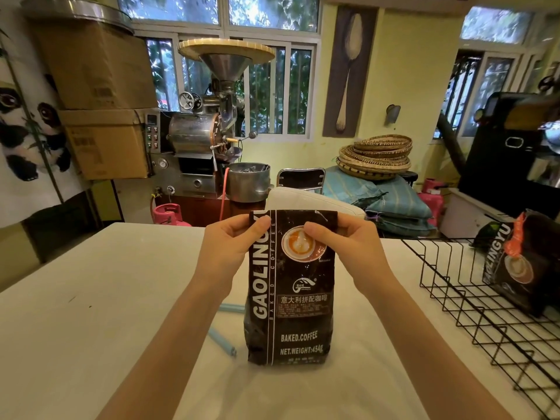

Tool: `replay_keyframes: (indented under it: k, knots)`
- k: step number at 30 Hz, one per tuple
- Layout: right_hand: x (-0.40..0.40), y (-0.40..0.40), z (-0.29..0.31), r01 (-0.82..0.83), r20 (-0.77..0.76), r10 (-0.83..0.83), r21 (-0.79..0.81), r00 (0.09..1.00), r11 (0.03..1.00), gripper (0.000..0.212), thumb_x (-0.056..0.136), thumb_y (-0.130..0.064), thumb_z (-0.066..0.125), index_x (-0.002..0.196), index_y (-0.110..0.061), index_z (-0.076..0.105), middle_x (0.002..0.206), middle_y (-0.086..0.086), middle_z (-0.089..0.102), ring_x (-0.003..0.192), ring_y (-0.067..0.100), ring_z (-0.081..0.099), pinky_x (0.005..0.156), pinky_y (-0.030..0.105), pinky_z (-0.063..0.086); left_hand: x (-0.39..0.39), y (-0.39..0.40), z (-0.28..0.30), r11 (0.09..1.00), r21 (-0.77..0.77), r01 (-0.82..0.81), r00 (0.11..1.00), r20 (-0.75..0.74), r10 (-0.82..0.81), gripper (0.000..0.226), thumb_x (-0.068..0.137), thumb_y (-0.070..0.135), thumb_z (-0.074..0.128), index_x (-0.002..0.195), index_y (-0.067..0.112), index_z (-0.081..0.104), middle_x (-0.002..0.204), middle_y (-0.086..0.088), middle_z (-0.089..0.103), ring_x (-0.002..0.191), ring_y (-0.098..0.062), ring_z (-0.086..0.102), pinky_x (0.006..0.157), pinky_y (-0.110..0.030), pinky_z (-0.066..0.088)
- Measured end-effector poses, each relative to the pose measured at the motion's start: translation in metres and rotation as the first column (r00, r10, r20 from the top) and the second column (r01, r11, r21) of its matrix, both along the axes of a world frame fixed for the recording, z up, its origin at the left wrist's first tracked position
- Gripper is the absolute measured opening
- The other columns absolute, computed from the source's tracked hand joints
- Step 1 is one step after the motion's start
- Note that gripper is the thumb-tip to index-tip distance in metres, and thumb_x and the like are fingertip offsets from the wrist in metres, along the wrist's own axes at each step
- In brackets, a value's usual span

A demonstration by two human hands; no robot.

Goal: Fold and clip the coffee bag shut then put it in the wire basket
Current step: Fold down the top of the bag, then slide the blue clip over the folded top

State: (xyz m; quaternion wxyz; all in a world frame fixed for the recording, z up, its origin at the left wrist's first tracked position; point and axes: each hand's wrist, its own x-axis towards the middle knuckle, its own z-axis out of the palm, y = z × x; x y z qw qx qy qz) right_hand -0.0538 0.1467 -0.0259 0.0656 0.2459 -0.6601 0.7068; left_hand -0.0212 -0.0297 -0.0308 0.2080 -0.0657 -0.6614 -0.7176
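Note:
A dark coffee bag [291, 301] with white lettering stands upright on the white table [91, 313] in front of me. My left hand [230, 247] pinches its top left corner, thumb on the front. My right hand [348, 241] pinches the top right corner, thumb over the printed cup. The bag's top edge looks flat and straight. Two light blue clips lie on the table left of the bag, one [231, 307] behind my left forearm, the other [222, 341] nearer me. The black wire basket [472, 307] stands to the right on the table.
Inside the wire basket leans another dark coffee bag [521, 268] closed with an orange clip [515, 241]. Beyond the table's far edge stand a white chair back [303, 198], a coffee roaster [206, 140], pink gas cylinders and stacked woven trays.

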Motion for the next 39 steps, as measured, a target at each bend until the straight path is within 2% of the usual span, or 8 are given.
replay_keyframes:
  k: [7, 14, 17, 21, 27, 30, 34, 39]
  knots:
    - [-0.006, 0.002, 0.004, -0.014, 0.043, 0.015, -0.024, 0.999, 1.0, 0.012, 0.073, -0.006, 0.07, 0.079, -0.015, 0.072, 0.066, -0.01, 0.075, 0.07, 0.005, 0.07, 0.06, 0.013, 0.052, -0.005, -0.002, -0.002, 1.0, 0.01, 0.001, 1.0, -0.007, -0.001, 0.012, 0.081, 0.016, 0.06, 0.086, 0.014, 0.07, 0.067, 0.006, 0.075, 0.067, -0.009, 0.069, 0.059, -0.017, 0.053]
    - [-0.009, 0.003, 0.0, -0.031, 0.061, 0.031, -0.016, 0.998, 0.999, 0.013, 0.072, -0.01, 0.07, 0.084, -0.016, 0.072, 0.072, -0.007, 0.076, 0.076, 0.01, 0.071, 0.068, 0.017, 0.055, 0.008, -0.029, 0.007, 0.93, -0.313, 0.192, 0.981, 0.082, -0.175, 0.022, 0.088, 0.026, 0.048, 0.1, 0.027, 0.066, 0.092, 0.013, 0.074, 0.093, -0.004, 0.066, 0.076, -0.015, 0.053]
    - [-0.01, 0.002, -0.001, -0.026, 0.085, 0.029, -0.029, 0.996, 0.999, 0.016, 0.07, -0.013, 0.071, 0.086, -0.015, 0.072, 0.072, -0.005, 0.076, 0.075, 0.012, 0.071, 0.069, 0.021, 0.056, 0.003, -0.062, -0.007, 0.823, -0.507, 0.256, 0.952, 0.278, -0.125, 0.019, 0.086, 0.031, 0.052, 0.095, 0.037, 0.068, 0.101, 0.024, 0.069, 0.098, 0.005, 0.061, 0.086, -0.019, 0.048]
    - [-0.011, -0.003, -0.004, -0.01, 0.124, 0.014, -0.038, 0.992, 0.999, 0.017, 0.071, -0.016, 0.072, 0.088, -0.014, 0.072, 0.075, -0.002, 0.076, 0.079, 0.016, 0.071, 0.074, 0.028, 0.055, -0.008, -0.107, -0.046, 0.553, -0.695, 0.46, 0.821, 0.57, 0.033, 0.02, 0.08, 0.013, 0.062, 0.085, 0.031, 0.068, 0.111, 0.015, 0.061, 0.112, -0.007, 0.051, 0.105, -0.036, 0.035]
    - [-0.01, -0.004, -0.004, 0.001, 0.15, 0.006, -0.049, 0.989, 0.999, 0.014, 0.076, -0.015, 0.069, 0.089, -0.015, 0.071, 0.076, -0.004, 0.076, 0.08, 0.015, 0.07, 0.073, 0.026, 0.054, -0.009, -0.136, -0.076, 0.408, -0.775, 0.483, 0.775, 0.596, 0.213, 0.03, 0.077, 0.011, 0.064, 0.098, 0.032, 0.066, 0.148, 0.004, 0.031, 0.136, -0.022, 0.022, 0.112, -0.045, 0.016]
    - [-0.009, -0.005, -0.005, -0.001, 0.158, 0.01, -0.054, 0.987, 0.999, 0.013, 0.077, -0.016, 0.067, 0.089, -0.018, 0.07, 0.078, -0.005, 0.075, 0.082, 0.015, 0.07, 0.073, 0.025, 0.055, -0.01, -0.136, -0.079, 0.469, -0.771, 0.431, 0.806, 0.563, 0.182, 0.02, 0.077, 0.015, 0.068, 0.089, 0.03, 0.068, 0.139, 0.004, 0.045, 0.131, -0.021, 0.032, 0.109, -0.041, 0.022]
    - [-0.009, -0.002, -0.005, -0.001, 0.15, 0.007, -0.042, 0.989, 0.999, 0.015, 0.077, -0.016, 0.067, 0.091, -0.018, 0.07, 0.078, -0.005, 0.076, 0.083, 0.015, 0.07, 0.075, 0.027, 0.054, -0.007, -0.135, -0.064, 0.703, -0.664, 0.255, 0.878, 0.464, 0.119, 0.014, 0.08, 0.015, 0.065, 0.085, 0.027, 0.069, 0.104, -0.006, 0.064, 0.103, -0.026, 0.055, 0.089, -0.031, 0.042]
    - [-0.007, 0.001, -0.004, -0.01, 0.108, 0.012, -0.025, 0.994, 1.0, 0.011, 0.075, -0.015, 0.067, 0.085, -0.019, 0.071, 0.073, -0.006, 0.076, 0.078, 0.013, 0.071, 0.071, 0.024, 0.055, -0.003, -0.118, -0.03, 0.96, -0.281, -0.017, 0.971, 0.224, 0.082, 0.013, 0.08, 0.016, 0.062, 0.088, 0.022, 0.069, 0.085, 0.003, 0.074, 0.093, -0.015, 0.066, 0.07, -0.015, 0.054]
